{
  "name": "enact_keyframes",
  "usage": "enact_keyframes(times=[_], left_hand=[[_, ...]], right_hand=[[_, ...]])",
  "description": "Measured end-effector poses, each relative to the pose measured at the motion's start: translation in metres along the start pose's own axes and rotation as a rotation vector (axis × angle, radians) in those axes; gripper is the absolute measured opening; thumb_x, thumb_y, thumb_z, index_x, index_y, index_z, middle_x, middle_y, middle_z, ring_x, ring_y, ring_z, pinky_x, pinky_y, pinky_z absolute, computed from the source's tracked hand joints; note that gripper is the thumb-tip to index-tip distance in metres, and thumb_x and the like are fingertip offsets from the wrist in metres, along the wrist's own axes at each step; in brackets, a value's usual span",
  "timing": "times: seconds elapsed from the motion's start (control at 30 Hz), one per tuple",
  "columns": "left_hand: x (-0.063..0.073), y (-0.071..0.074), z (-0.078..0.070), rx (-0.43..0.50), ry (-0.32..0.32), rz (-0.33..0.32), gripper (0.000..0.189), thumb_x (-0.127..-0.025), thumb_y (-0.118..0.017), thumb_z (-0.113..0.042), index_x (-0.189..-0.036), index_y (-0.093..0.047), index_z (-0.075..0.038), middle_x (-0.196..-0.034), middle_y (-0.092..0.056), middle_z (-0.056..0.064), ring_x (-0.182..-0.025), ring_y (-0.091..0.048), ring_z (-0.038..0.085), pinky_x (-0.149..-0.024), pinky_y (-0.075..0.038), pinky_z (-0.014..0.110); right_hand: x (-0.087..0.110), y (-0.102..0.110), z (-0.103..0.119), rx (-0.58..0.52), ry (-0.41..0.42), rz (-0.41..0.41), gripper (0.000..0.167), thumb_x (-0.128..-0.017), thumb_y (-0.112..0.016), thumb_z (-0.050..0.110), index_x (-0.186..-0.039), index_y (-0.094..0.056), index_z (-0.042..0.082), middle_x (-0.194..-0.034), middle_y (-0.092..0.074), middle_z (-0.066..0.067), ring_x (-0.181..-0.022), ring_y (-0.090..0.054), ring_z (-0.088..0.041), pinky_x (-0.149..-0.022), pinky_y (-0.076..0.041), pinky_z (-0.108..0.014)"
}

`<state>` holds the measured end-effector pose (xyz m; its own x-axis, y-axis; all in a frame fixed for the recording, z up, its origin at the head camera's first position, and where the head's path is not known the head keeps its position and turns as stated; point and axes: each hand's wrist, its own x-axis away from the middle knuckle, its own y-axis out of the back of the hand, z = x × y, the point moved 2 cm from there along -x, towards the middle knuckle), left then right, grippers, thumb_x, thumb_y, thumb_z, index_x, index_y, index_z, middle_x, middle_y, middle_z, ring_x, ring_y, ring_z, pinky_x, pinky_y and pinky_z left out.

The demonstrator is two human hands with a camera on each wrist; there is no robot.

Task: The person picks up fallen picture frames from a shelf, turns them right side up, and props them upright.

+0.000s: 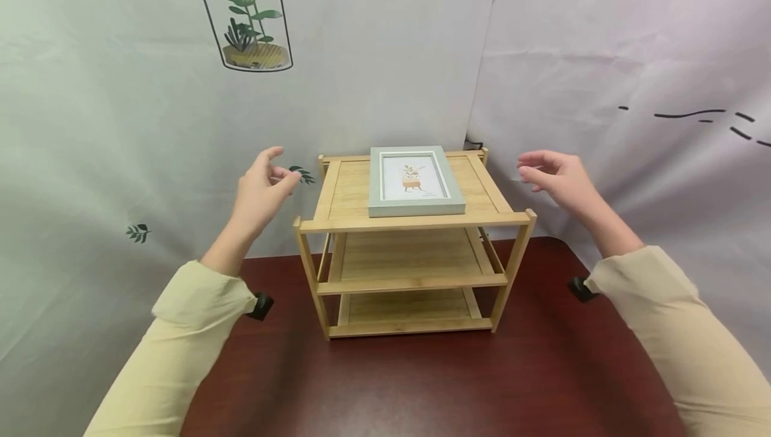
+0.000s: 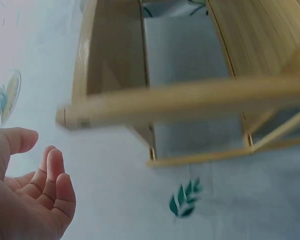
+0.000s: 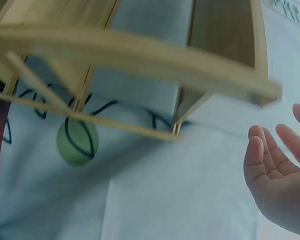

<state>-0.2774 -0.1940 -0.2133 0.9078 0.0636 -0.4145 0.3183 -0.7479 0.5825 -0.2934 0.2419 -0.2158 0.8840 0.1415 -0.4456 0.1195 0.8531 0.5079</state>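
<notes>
A three-tier wooden shelf rack (image 1: 412,283) stands on the table. On its top board lies a pale grey-green picture frame (image 1: 415,210) with a plant drawing behind the front. To the rack's left my left hand (image 1: 260,186) hovers in the air, fingers loosely bent and holding nothing. My right hand (image 1: 557,179) is raised at the right side, likewise relaxed with nothing in it. Both wrist views show the hands, left (image 2: 37,192) and right (image 3: 285,172), apart from the rack's side posts, fingers lightly curved.
The dark red table (image 1: 409,383) runs under the rack. Behind hangs a white cloth (image 1: 385,75) printed with plants and leaves. Dark straps show at both cuffs, a left one (image 1: 260,306) and a right one (image 1: 581,288).
</notes>
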Motion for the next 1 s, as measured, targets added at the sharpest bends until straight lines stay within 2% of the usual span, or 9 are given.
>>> enact_keyframes(times=[0.17,0.3,0.4,0.53,0.67,0.77,1.0], left_hand=[[-0.01,-0.018,-0.016,0.031,-0.005,0.069,0.06,-0.085,-0.052,-0.029,-0.137,-0.028,-0.013,-0.101,-0.058,0.011,-0.094,-0.056,0.023,-0.08,-0.043,0.036],[-0.016,-0.033,-0.024,0.033,-0.004,0.119,0.054,-0.085,-0.051,-0.027,-0.134,-0.034,-0.011,-0.104,-0.057,0.011,-0.097,-0.056,0.023,-0.081,-0.045,0.036],[-0.019,-0.042,-0.029,0.02,-0.01,0.156,0.048,-0.086,-0.05,-0.027,-0.13,-0.04,-0.011,-0.106,-0.057,0.012,-0.096,-0.055,0.023,-0.078,-0.045,0.035],[-0.023,-0.055,-0.034,0.004,-0.014,0.19,0.043,-0.086,-0.05,-0.026,-0.126,-0.046,-0.009,-0.109,-0.058,0.013,-0.099,-0.054,0.025,-0.083,-0.043,0.037],[-0.027,-0.068,-0.035,-0.009,-0.009,0.207,0.04,-0.087,-0.05,-0.026,-0.122,-0.049,-0.008,-0.113,-0.058,0.013,-0.105,-0.053,0.025,-0.091,-0.04,0.039],[-0.031,-0.077,-0.033,-0.021,-0.01,0.215,0.039,-0.087,-0.049,-0.027,-0.121,-0.051,-0.007,-0.117,-0.057,0.011,-0.108,-0.052,0.025,-0.095,-0.037,0.038],[-0.034,-0.09,-0.031,-0.047,0.006,0.237,0.041,-0.087,-0.049,-0.032,-0.12,-0.053,-0.008,-0.121,-0.056,0.008,-0.113,-0.049,0.022,-0.097,-0.036,0.036]], right_hand=[[-0.012,-0.02,0.013,0.006,0.0,0.049,0.034,-0.085,-0.057,0.018,-0.11,-0.056,-0.005,-0.085,-0.061,0.016,-0.072,-0.057,0.004,-0.059,-0.049,-0.019],[-0.021,-0.034,0.016,0.031,-0.021,0.09,0.036,-0.086,-0.055,0.019,-0.113,-0.055,-0.004,-0.101,-0.063,-0.012,-0.072,-0.056,0.003,-0.06,-0.048,-0.021],[-0.028,-0.044,0.015,0.025,-0.048,0.114,0.036,-0.086,-0.054,0.018,-0.114,-0.055,-0.005,-0.109,-0.058,-0.023,-0.073,-0.055,0.002,-0.062,-0.049,-0.021],[-0.038,-0.058,0.014,0.036,-0.11,0.129,0.037,-0.086,-0.055,0.02,-0.116,-0.054,-0.003,-0.107,-0.059,-0.019,-0.08,-0.056,-0.008,-0.067,-0.047,-0.024],[-0.046,-0.07,0.012,0.04,-0.152,0.149,0.039,-0.086,-0.054,0.021,-0.118,-0.053,-0.001,-0.115,-0.056,-0.017,-0.101,-0.05,-0.021,-0.086,-0.04,-0.032],[-0.05,-0.077,0.011,0.063,-0.155,0.14,0.039,-0.084,-0.055,0.021,-0.116,-0.054,-0.001,-0.118,-0.055,-0.017,-0.11,-0.047,-0.024,-0.096,-0.034,-0.037],[-0.057,-0.088,0.007,0.158,-0.138,0.106,0.037,-0.084,-0.056,0.022,-0.113,-0.057,-0.001,-0.113,-0.057,-0.018,-0.106,-0.051,-0.027,-0.093,-0.037,-0.04]])
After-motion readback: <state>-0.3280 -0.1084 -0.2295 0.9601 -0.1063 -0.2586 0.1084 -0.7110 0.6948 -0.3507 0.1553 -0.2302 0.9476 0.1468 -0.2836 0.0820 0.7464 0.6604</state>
